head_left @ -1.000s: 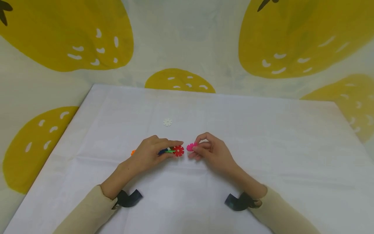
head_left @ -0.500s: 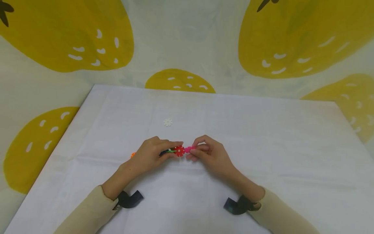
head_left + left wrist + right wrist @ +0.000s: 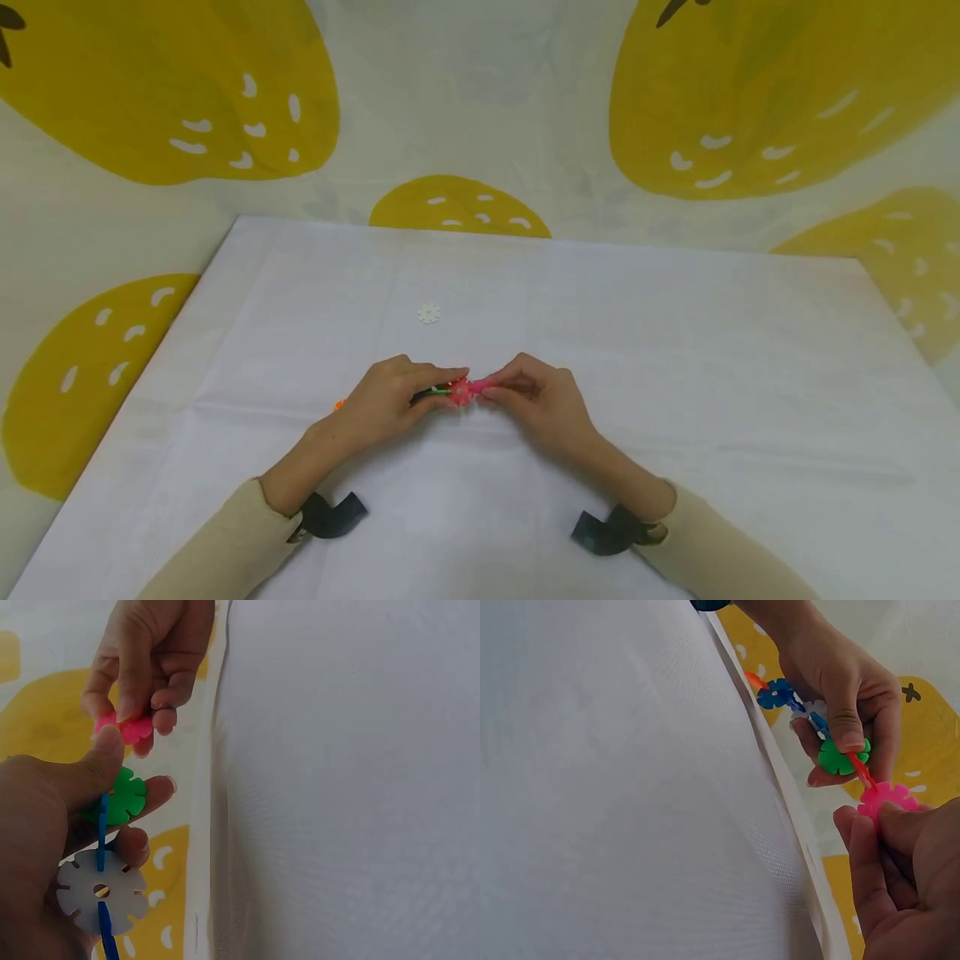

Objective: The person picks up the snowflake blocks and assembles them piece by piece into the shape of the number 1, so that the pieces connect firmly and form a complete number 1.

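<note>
My left hand [image 3: 386, 398] grips a chain of notched plastic interlocking discs. Its thumb and fingers pinch around the red disc [image 3: 461, 392] and the green disc [image 3: 834, 759]. Farther back along the chain come blue discs [image 3: 775, 694], a white disc [image 3: 81, 894] and, past the wrist side of the hand, an orange disc [image 3: 340, 405]. Between thumb and fingers of my right hand [image 3: 546, 404] is a pink disc [image 3: 889, 799], its edge meeting the red disc's edge. In the left wrist view the left thumb covers most of the red disc.
A loose white disc [image 3: 429, 313] lies on the white cloth-covered table [image 3: 675, 350], beyond the hands. Behind the table hangs a pale cloth [image 3: 480, 100] with yellow fruit prints. Black straps [image 3: 333, 515] curve out from both wrists.
My right hand has moved left and brought the pink disc from a gap away up against the red disc. The red disc has tilted slightly; the left hand stays nearly in place.
</note>
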